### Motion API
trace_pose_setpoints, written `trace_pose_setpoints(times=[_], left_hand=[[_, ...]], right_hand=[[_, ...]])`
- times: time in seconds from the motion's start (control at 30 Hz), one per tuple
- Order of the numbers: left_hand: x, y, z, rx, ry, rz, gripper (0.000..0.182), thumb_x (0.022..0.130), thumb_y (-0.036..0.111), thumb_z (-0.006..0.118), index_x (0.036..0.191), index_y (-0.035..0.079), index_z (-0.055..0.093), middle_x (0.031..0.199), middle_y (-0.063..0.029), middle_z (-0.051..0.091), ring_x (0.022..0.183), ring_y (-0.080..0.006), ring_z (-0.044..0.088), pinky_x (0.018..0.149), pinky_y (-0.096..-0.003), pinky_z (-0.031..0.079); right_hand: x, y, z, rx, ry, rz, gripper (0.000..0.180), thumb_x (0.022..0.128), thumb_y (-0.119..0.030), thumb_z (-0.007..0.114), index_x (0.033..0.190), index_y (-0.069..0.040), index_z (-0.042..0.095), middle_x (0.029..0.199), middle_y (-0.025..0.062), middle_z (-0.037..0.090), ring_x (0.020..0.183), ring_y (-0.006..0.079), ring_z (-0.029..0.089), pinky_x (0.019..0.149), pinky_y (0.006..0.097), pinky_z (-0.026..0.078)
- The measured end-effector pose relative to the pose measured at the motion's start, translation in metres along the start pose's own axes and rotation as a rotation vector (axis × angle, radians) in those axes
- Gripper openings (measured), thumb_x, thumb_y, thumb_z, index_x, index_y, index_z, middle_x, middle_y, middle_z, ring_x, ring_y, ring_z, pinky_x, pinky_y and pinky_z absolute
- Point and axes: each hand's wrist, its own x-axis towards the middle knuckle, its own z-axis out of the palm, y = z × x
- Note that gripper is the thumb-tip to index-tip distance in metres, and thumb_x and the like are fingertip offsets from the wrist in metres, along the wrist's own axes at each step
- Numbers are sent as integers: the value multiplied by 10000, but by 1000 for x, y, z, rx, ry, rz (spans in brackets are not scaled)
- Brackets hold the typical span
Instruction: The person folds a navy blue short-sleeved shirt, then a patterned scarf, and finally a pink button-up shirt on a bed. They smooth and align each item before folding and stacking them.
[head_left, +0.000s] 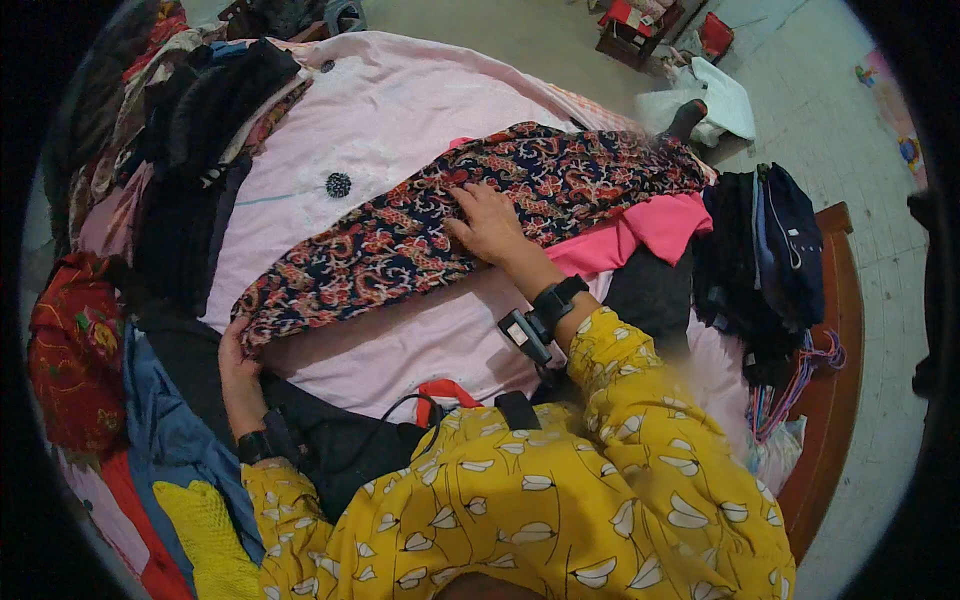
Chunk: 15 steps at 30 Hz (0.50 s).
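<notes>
A dark navy garment with a red and cream paisley-like print (405, 232) lies stretched out lengthwise across the bed before me. My left hand (238, 349) grips its near-left end, the thumb on top and the other fingers hidden beneath the cloth. Flat on the middle of the garment rests my right hand (484, 225), its fingers somewhat spread. A bright pink cloth (637, 236) shows from under the printed garment on the right. Beneath them spreads a pale pink bedsheet (300, 195) with dark round motifs.
Dark folded clothes (202, 120) are piled at the left, near a red patterned cloth (79, 360) and a yellow textured cloth (206, 536). More folded dark clothes (757, 247) stand at the right beside clothes hangers (799, 382) and the wooden bed edge (832, 360). A white bag (720, 97) lies beyond.
</notes>
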Motion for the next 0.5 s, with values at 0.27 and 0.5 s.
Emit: trace_pose_setpoints(times=[0.27, 0.5], left_hand=[[-9, 5, -3, 42, -86, 199, 488, 732, 21, 556, 1212, 19, 471, 1167, -93, 528, 1036, -203, 526, 878, -310, 435], [-9, -5, -2, 298, -10, 415, 468, 763, 50, 542, 1220, 7, 454, 1193, -111, 503, 1105, -214, 496, 893, -311, 439]], right_hand=[[-11, 26, -17, -96, -18, 31, 488, 826, -317, 555, 1252, -98, 461, 1294, 146, 443, 1224, 316, 379, 1006, 444, 294], [-6, 27, -17, -7, 123, -24, 545, 783, -322, 597, 1251, -79, 461, 1262, 172, 459, 1181, 327, 413, 988, 445, 317]])
